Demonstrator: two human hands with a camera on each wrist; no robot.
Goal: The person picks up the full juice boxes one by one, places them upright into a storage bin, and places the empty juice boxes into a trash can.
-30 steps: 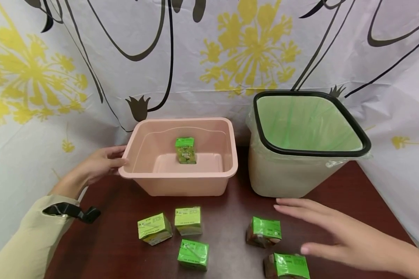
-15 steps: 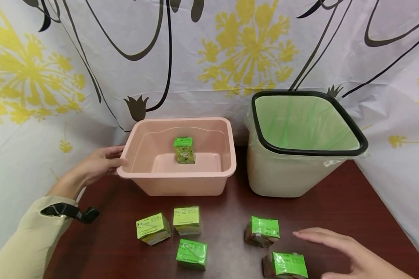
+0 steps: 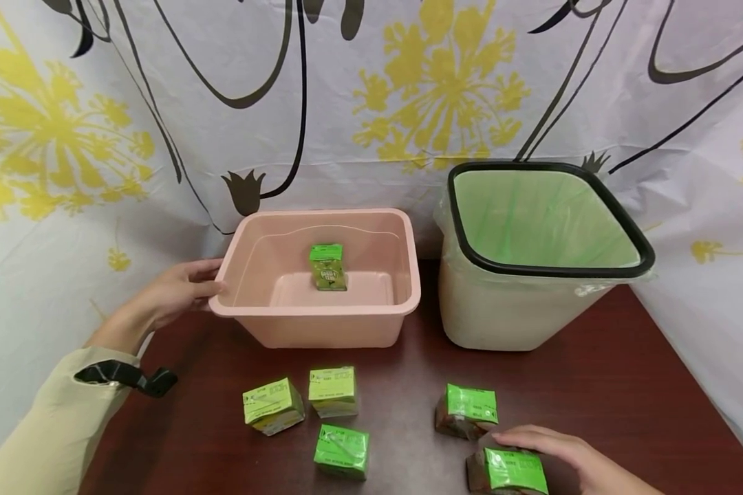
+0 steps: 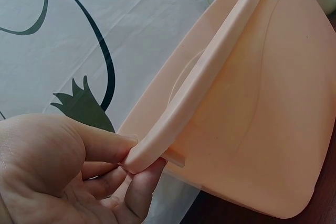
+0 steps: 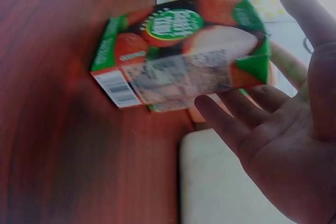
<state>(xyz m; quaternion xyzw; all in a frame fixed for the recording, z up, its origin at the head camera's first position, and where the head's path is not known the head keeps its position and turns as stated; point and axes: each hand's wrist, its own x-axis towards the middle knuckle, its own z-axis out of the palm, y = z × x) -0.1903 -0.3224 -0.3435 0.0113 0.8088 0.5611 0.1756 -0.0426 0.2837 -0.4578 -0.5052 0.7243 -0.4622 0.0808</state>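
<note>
Dark-sided carton (image 3: 515, 473) with a green top, on the desk (image 3: 402, 385) at the near right, just in front of a matching carton (image 3: 467, 414). Close around the nearer one, a right hand (image 3: 576, 459) with thumb and fingers spread, loose; contact hard to tell. At a pink basin (image 3: 316, 311), a left hand (image 3: 179, 292) with the rim pinched between thumb and fingers. Inside, a small green carton (image 3: 329, 269); beside the basin, a lined bin (image 3: 508, 316); in front, three more cartons (image 3: 333, 395).

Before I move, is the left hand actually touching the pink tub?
Touching. The left wrist view shows it plainly: the left hand pinches the tub rim from both sides, no gap.
</note>
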